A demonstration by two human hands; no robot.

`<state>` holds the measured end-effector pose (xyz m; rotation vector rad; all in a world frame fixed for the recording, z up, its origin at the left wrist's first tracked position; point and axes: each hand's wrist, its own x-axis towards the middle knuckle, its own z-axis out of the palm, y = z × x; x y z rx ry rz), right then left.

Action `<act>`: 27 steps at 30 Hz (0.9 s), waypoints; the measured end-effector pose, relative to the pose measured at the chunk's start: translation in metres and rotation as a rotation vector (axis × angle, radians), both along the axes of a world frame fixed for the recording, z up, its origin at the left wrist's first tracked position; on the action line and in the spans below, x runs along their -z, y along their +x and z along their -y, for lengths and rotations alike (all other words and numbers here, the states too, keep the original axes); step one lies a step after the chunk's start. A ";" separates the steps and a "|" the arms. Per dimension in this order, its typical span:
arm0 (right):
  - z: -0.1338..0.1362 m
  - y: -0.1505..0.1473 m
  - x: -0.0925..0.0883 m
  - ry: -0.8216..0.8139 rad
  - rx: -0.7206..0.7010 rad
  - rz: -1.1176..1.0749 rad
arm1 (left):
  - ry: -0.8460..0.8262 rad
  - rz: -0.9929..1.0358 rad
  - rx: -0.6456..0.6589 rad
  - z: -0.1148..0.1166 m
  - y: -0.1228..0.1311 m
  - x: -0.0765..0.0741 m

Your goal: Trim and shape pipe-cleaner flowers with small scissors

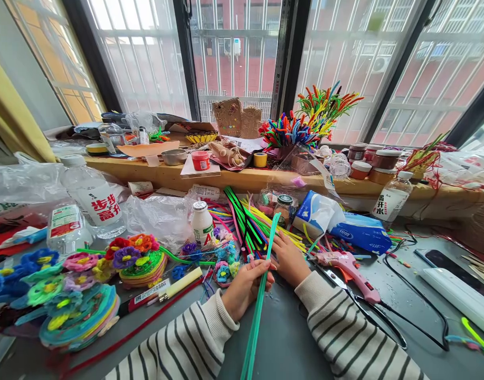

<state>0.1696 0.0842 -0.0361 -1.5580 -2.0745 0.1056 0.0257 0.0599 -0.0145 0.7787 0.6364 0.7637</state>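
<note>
My left hand [247,282] is closed around a bundle of long teal pipe cleaners [261,287], which slants from the bottom edge up past the fingers. Just right of the bundle, my right hand [291,259] reaches forward with its fingers stretched toward a pile of colourful pipe cleaners [244,221]. Its thumb is hidden, and I cannot make out whether the fingertips touch any of the strands. Left of my left hand sit small pipe-cleaner flowers [222,272] in blue and pink. A white bottle [202,224] stands behind them.
Flower-topped round pieces [81,316] crowd the left side beside clear plastic bottles [93,198]. To the right lie a pink glue gun [352,272] with its cord, scissors [340,282] and a blue tissue pack [360,232]. Paint jars [386,160] line the wooden ledge [242,179].
</note>
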 end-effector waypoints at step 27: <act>0.007 0.011 -0.037 -0.121 0.100 -1.120 | 0.062 -0.254 0.071 0.002 0.000 0.000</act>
